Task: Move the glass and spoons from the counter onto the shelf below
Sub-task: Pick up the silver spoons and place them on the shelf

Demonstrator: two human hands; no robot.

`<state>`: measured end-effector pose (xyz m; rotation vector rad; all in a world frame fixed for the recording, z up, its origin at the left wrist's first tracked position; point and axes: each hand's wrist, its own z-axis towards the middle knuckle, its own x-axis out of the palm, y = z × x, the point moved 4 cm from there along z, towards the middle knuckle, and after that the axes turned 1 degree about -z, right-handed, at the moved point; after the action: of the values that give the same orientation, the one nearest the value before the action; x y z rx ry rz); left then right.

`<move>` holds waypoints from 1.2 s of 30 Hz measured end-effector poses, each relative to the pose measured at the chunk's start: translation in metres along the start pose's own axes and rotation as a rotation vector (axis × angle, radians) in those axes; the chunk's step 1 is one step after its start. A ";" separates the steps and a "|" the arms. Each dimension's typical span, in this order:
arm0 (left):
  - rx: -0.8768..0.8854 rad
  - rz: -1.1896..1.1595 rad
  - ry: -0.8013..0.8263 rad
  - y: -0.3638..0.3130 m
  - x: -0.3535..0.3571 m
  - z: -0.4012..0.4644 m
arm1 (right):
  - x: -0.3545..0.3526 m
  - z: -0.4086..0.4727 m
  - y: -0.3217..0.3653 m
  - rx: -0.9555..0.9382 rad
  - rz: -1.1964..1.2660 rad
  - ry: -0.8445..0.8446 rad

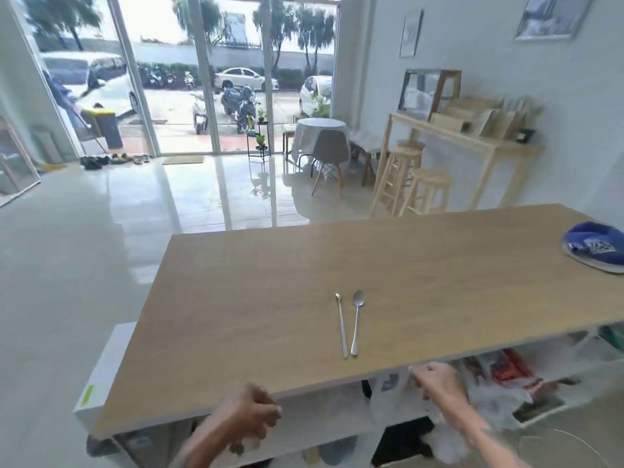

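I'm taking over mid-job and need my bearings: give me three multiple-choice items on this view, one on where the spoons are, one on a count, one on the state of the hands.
1. Where do the spoons lie?
A. On the counter top near its front edge
B. On the shelf below
C. On the floor

2. How many spoons are on the counter?
A. One
B. Two
C. Four

3. What are the hands doing?
A. Both grip spoons
B. One lifts a glass over the counter
C. Both are below the counter's front edge, touching no spoon

Answers:
1 A: the spoons rest side by side on the counter, handles towards the person.
2 B: a thin one and a broader one, nothing more.
3 C: the left hand and right hand sit under the edge; no glass shows on the counter.
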<state>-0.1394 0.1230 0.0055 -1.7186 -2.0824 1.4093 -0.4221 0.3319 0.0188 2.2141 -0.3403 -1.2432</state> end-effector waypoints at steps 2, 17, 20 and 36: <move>0.080 -0.026 -0.057 -0.039 -0.004 0.016 | -0.008 0.012 0.025 -0.048 0.014 0.003; -0.031 0.037 -0.306 -0.157 0.051 0.173 | 0.064 0.143 0.128 -0.045 -0.290 0.168; -0.103 0.075 -0.327 -0.160 0.058 0.190 | 0.068 0.160 0.130 -0.052 -0.381 0.168; -0.114 -0.137 -0.299 -0.127 0.044 0.185 | 0.055 0.164 0.126 -0.189 -0.352 0.350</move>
<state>-0.3560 0.0606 -0.0325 -1.4417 -2.4234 1.6181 -0.5237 0.1464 -0.0115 2.3295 0.3032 -0.9777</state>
